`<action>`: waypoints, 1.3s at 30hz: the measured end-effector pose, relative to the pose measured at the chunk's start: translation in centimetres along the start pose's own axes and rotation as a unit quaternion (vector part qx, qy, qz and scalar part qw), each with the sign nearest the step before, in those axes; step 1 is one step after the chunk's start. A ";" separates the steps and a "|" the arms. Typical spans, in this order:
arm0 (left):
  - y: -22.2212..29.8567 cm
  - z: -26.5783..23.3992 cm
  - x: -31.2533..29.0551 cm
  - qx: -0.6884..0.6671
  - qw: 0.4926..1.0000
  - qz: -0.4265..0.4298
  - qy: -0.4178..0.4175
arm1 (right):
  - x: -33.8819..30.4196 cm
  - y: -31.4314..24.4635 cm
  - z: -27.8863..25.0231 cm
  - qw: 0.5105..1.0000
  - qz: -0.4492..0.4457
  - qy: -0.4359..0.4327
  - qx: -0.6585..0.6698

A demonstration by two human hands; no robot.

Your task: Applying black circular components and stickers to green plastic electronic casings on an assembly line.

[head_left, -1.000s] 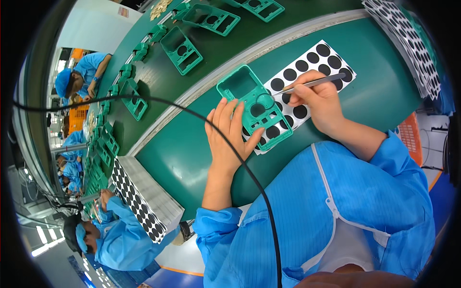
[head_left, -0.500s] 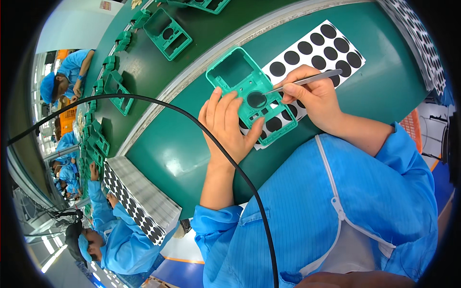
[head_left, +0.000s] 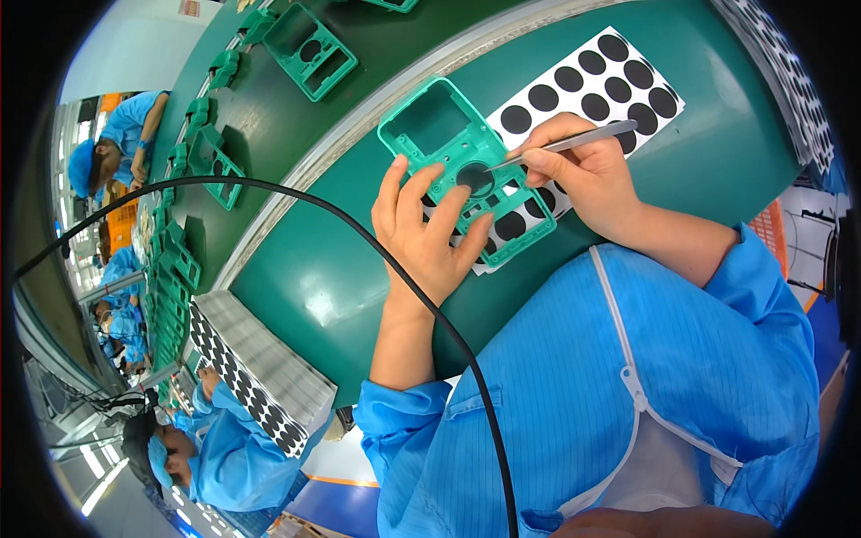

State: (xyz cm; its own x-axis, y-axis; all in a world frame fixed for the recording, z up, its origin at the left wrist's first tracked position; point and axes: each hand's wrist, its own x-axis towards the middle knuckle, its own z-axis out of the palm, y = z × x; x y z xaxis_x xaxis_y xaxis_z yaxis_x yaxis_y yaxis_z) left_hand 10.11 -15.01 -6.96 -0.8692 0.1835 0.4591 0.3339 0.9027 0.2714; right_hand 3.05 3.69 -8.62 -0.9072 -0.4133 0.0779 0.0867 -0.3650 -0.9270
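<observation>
A green plastic housing (head_left: 491,143) with a large rectangular opening lies partly over a white sheet of black round stickers (head_left: 543,97). In its round recess sits a black round sticker (head_left: 473,177). My left hand (head_left: 420,224) rests on the housing's left side with fingers spread, one fingertip at the sticker's near edge and the thumb over the lower part. In my right hand (head_left: 583,175) is a pair of metal tweezers (head_left: 587,137), held between thumb and fingers. The tweezer tips touch or hover just over the sticker's right edge; I cannot tell which.
A black cable (head_left: 359,229) arches across the view. Stacks of sticker sheets stand at the left (head_left: 269,372) and far right (head_left: 776,81). Beyond a metal rail (head_left: 395,99), more green housings (head_left: 309,49) lie on a dark green surface. A co-worker (head_left: 229,448) sits at the lower left.
My left fingers have spread apart, and one has come down to the sticker's edge. The tweezer tips have moved slightly left onto the sticker. The co-worker's raised hand has drawn back.
</observation>
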 end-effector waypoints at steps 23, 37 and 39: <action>0.0 0.1 0.1 -0.042 0.998 -0.020 -0.046 | 0.2 0.3 -0.2 0.999 -0.017 -0.011 -0.041; -0.2 0.1 0.4 -0.040 0.998 0.001 -0.053 | 0.3 0.1 -0.3 0.995 -0.053 -0.012 -0.086; -0.3 0.1 0.4 -0.041 0.998 0.010 -0.056 | 0.3 0.2 -0.3 0.994 -0.057 -0.013 -0.090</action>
State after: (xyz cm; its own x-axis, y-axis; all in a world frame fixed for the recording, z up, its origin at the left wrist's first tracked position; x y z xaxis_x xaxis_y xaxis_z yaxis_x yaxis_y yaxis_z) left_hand 9.65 -15.15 -6.91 -0.8958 0.2469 0.3696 0.3761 0.8642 0.3343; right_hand 2.71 3.76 -8.84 -0.8960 -0.4001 0.1925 -0.0926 -0.2557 -0.9623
